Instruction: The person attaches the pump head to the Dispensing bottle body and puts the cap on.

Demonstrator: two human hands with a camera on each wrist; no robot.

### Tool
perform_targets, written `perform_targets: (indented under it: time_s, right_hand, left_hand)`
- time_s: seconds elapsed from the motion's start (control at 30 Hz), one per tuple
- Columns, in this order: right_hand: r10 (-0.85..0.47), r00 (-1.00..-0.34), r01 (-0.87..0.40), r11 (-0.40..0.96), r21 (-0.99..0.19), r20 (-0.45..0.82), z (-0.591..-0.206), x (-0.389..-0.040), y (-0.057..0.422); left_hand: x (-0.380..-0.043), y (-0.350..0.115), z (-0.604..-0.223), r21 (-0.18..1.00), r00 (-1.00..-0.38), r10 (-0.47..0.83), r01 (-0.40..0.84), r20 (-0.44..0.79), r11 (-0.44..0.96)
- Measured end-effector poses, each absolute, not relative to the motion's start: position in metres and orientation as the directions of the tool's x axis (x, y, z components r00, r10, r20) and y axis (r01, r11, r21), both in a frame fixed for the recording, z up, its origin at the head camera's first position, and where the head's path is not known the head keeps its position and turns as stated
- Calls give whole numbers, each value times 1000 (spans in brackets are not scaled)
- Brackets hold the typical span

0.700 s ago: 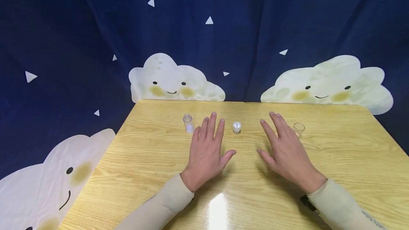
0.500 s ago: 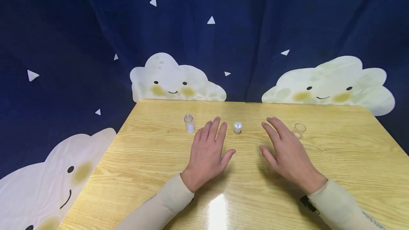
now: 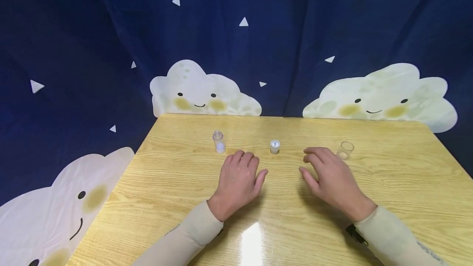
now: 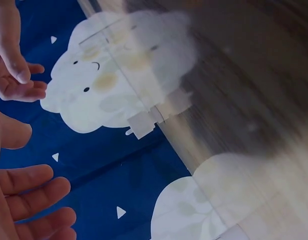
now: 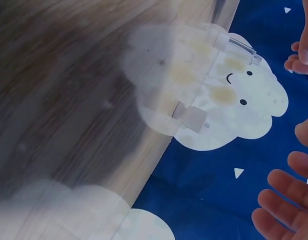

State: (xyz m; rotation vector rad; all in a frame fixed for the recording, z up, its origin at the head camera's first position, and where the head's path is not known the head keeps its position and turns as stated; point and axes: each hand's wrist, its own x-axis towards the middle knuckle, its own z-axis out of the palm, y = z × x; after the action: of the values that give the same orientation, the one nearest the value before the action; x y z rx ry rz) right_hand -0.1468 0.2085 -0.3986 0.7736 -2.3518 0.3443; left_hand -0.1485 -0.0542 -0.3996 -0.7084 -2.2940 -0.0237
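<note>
In the head view, my left hand [image 3: 237, 182] hovers over the table with its fingers bent loosely, holding nothing. Just beyond its knuckles stands a small clear bottle [image 3: 219, 143] with a purplish ring near the neck and a whitish lower part. A small white round piece [image 3: 274, 147] with a hollow top sits between the two hands, farther back. My right hand [image 3: 330, 182], fingers relaxed and curved, also holds nothing. Behind its knuckles is a clear open cup [image 3: 345, 150], its base partly hidden. The right wrist view shows the white piece [image 5: 194, 118] and the bottle [image 5: 238, 49] near the table edge.
A light wood-grain table [image 3: 166, 204] spreads beneath both hands, with a bright reflection at the front. Behind its far edge hangs a dark blue curtain [image 3: 281, 32] printed with clouds and triangles.
Both hands' fingers have bent and drawn back toward the person, the left more strongly. More of the clear cup now shows beside the right hand. The three items on the table stay put.
</note>
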Motion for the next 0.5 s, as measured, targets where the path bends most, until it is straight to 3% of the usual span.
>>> perform_targets:
  time_s: [0.23,0.5]
  right_hand:
    - [-430,-657,-586,808,-59,620,-400,-149,210]
    - [-412,-698,-554,829,-77,586,-403,-150,213]
  left_hand:
    - [-149,-57,-401,-129,-611,465,512,640,849]
    - [-153,-62,-405,-55,-685,459,524,565,850]
